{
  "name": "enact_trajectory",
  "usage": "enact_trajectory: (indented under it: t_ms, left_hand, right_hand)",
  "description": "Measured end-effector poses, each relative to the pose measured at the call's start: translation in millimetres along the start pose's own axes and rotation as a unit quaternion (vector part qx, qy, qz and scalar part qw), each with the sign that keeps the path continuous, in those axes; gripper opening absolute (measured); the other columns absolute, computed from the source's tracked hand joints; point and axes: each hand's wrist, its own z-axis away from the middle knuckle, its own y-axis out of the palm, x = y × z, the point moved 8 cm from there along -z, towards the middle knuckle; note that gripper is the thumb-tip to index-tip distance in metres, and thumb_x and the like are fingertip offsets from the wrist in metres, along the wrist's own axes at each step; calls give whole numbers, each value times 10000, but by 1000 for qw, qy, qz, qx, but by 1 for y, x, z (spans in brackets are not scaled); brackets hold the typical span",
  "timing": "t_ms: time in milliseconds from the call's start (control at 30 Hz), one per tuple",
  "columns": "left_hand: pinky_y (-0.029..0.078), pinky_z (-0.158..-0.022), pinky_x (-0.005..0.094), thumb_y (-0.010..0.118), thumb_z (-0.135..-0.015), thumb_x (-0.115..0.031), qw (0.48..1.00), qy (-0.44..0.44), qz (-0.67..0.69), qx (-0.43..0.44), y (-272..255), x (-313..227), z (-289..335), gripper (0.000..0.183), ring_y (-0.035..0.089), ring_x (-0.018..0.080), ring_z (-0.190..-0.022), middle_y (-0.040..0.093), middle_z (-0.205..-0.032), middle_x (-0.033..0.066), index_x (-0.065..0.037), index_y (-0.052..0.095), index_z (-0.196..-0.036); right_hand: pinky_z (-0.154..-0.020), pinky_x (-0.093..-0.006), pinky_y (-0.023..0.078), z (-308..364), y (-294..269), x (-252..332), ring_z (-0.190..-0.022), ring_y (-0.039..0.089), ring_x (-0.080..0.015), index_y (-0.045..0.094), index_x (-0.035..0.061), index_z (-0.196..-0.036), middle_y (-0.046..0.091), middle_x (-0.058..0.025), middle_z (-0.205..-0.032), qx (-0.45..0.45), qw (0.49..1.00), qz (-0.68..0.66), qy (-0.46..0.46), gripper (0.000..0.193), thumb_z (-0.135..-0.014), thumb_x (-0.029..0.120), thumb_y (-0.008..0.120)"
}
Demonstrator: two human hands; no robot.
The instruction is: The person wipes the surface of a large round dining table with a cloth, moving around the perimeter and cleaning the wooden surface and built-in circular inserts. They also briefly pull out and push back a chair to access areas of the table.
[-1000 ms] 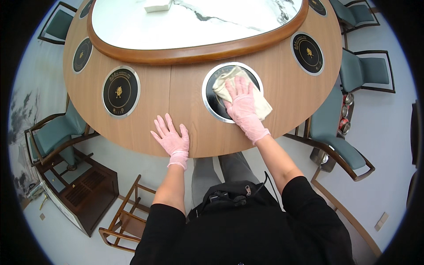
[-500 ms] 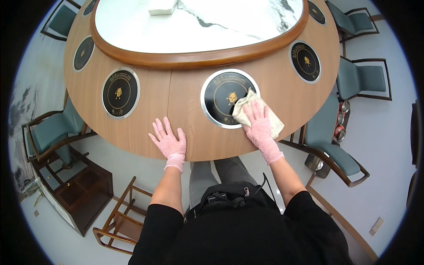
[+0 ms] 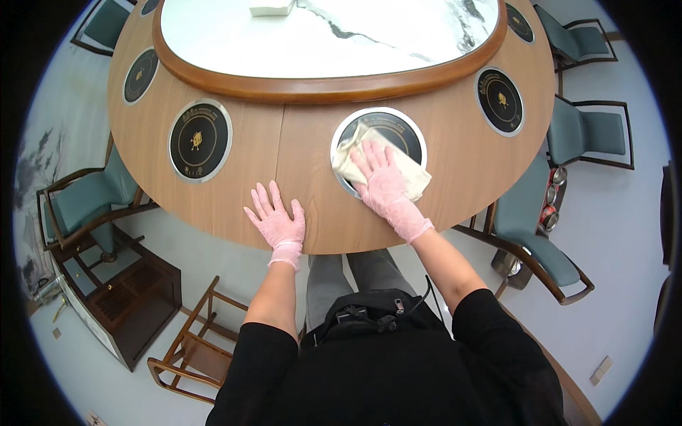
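Observation:
My right hand [image 3: 384, 186], in a pink glove, presses a cream cleaning cloth [image 3: 414, 177] onto a round black induction hob [image 3: 399, 126] with a silver rim. Its fingers lie long over the cloth, and the thumb is hidden. The cloth covers much of the hob's middle and front, and one corner reaches past the rim onto the wood. My left hand [image 3: 278, 221], gloved in pink too, rests flat near the front edge of the round wooden table [image 3: 249, 156], fingers spread and nothing in it.
A marble-look turntable [image 3: 270, 50] with a brown rim fills the table's middle, a white box [image 3: 271, 8] on it. More hobs [image 3: 200, 140] line the edge. Blue-green chairs [image 3: 515, 199] stand around. At the lower left are a dark wooden cabinet [image 3: 145, 312] and a wooden chair [image 3: 202, 355].
My right hand has slid the cloth left and slightly away from me, from the hob's right side over its middle. My left hand stays flat in its place on the table.

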Motion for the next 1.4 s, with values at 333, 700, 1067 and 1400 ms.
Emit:
enact_trajectory:
  t_ms: [333,700,1067,1400]
  left_hand:
    - [40,-1223,534,454,-931,-449,1000,-5,-9,9,1,2,1,714,126,286,-1522,173,-1646,110,-159,290,-1563]
    - [13,-1217,558,401,-940,-495,1000,2,-6,16,3,1,2,725,108,290,-1528,177,-1645,130,-154,280,-1568]
    - [37,-1228,515,449,-939,-439,1000,-1,-13,-6,3,3,-1,705,126,280,-1524,179,-1644,108,-169,278,-1567]
    - [35,-1227,518,439,-941,-439,1000,-5,-19,10,-1,1,1,699,126,284,-1523,185,-1641,116,-156,287,-1563]
  right_hand:
    - [-1207,-571,133,75,5,-52,-1488,237,-324,332,164,-1536,303,-166,-1587,19,999,-16,48,772,-867,398,640]
    - [-1189,-602,116,-20,6,-44,-1486,212,-380,337,112,-1535,263,-230,-1590,-119,976,-21,180,779,-882,446,602]
    - [-1203,-564,160,45,-3,12,-1480,257,-320,337,173,-1537,331,-157,-1574,12,996,-65,-55,809,-840,442,649]
    - [-1182,-643,92,41,1,-78,-1489,241,-315,363,146,-1525,330,-168,-1575,-78,974,22,213,747,-886,450,605]
